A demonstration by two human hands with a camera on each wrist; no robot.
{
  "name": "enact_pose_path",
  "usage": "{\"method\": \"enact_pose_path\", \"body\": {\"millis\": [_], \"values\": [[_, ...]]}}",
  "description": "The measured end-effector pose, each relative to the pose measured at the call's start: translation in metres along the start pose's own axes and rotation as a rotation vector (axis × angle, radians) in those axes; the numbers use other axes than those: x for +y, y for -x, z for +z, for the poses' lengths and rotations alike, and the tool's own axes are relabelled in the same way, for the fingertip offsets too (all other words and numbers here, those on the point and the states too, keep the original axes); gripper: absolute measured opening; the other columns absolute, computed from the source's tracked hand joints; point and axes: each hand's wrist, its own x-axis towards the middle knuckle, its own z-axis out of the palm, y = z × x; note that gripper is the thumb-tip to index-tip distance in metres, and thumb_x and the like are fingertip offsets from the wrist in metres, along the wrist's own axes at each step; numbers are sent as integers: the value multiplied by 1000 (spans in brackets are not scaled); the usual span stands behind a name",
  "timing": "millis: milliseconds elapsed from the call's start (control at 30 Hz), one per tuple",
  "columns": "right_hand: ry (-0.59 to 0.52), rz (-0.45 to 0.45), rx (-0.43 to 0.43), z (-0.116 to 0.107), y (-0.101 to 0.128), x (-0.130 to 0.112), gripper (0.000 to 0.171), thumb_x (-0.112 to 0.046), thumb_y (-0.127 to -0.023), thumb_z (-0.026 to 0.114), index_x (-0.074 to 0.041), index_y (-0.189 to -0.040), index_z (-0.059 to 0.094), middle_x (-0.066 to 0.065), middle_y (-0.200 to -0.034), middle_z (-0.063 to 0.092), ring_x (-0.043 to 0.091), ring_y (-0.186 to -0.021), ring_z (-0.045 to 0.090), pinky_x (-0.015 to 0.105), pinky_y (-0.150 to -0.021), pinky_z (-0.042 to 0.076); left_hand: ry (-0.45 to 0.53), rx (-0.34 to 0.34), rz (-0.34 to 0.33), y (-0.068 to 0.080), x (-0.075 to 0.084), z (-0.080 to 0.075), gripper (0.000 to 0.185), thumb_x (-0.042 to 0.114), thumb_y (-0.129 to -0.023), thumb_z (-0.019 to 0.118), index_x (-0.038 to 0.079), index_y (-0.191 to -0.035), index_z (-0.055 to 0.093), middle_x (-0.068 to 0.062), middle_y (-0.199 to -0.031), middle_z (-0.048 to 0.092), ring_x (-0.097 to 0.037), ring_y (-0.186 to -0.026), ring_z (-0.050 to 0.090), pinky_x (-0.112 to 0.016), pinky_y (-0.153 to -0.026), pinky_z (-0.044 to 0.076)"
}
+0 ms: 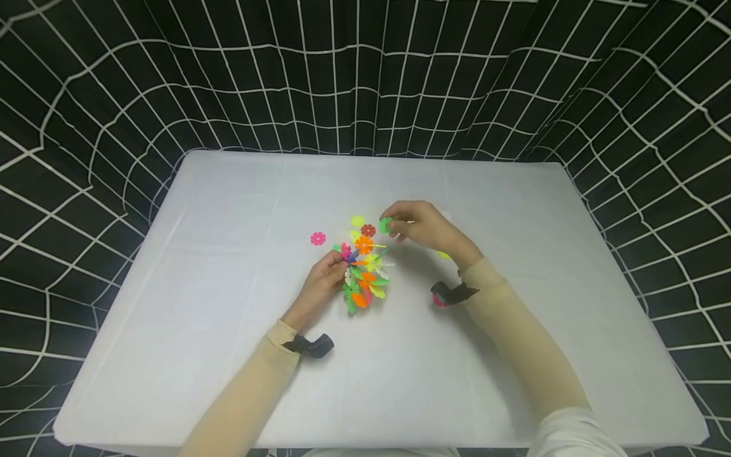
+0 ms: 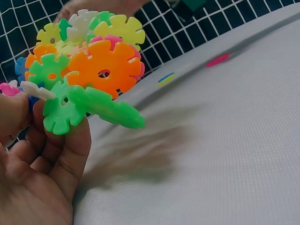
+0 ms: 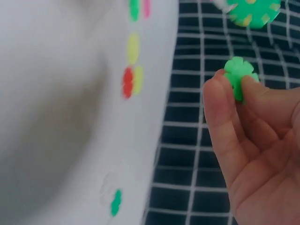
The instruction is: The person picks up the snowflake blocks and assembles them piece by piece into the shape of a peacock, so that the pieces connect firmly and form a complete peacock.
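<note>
Now my L hand (image 1: 324, 279) pinches the multicol. disc cluster (image 1: 363, 279) at its L side, over the bench (image 1: 228, 216). R hand (image 1: 421, 225) pinches a sm. green disc (image 3: 238, 70), just beyond the cluster's far R side, not touching.

The joined discs (image 2: 101, 61) look like smooth plastic with a soft gloss; the green disc (image 3: 238, 71) looks plastic too. The desk (image 1: 228, 216) wears a matt cloth cover (image 2: 234, 150), finely woven. The gridded backdrop (image 1: 320, 76) looks like matt, creased cloth. The sleeves (image 1: 245, 381) are matt cloth, the wrist cameras (image 1: 311, 346) seemingly plastic.
</note>
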Motion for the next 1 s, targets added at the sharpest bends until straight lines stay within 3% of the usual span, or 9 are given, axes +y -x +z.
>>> {"method": "enact_pose_path", "body": {"millis": [133,267,467,633,767,1000], "values": [[-13,-50,-30,5,7,-14,19,-6,-99,61,-6,-115,69,15,-107,73,29,-91,71,47,-85,62,6,-7,6,0,0,0,5,13,-107,45,10,-104,48,7,-87,57,-8,-85,53,-19,-77,49],[43,-78,-35,8,10,-18,19,-7,-99,61,-8,-115,70,11,-106,74,23,-89,70,43,-84,62,5,-6,2,-1,-1,-1,5,12,-107,44,9,-105,49,5,-91,57,-8,-88,54,-19,-79,51],[126,-142,-26,11,11,-20,18,-7,-98,63,-8,-113,72,8,-110,75,28,-95,68,36,-82,58,-12,-8,-13,-1,-2,-1,7,11,-107,43,8,-109,49,3,-97,56,-8,-91,56,-19,-83,52],[101,-153,-47,12,9,-22,18,-4,-98,62,-8,-112,72,9,-122,74,22,-105,69,37,-88,57,-13,-14,-15,-1,-2,-1,8,13,-106,44,7,-109,49,4,-95,56,-8,-89,56,-19,-81,51],[100,-157,-48,13,9,-22,19,-4,-98,62,-11,-112,73,8,-122,74,19,-105,70,37,-90,58,-8,-16,-18,-1,-1,-1,8,13,-106,45,7,-109,49,3,-95,56,-8,-89,55,-19,-80,51],[77,-161,-47,13,9,-22,18,-3,-98,62,-10,-110,72,9,-121,74,24,-102,70,37,-88,59,-27,-22,-18,-1,-1,-1,7,12,-107,43,7,-108,48,2,-94,53,-9,-89,54,-19,-80,50]]}}
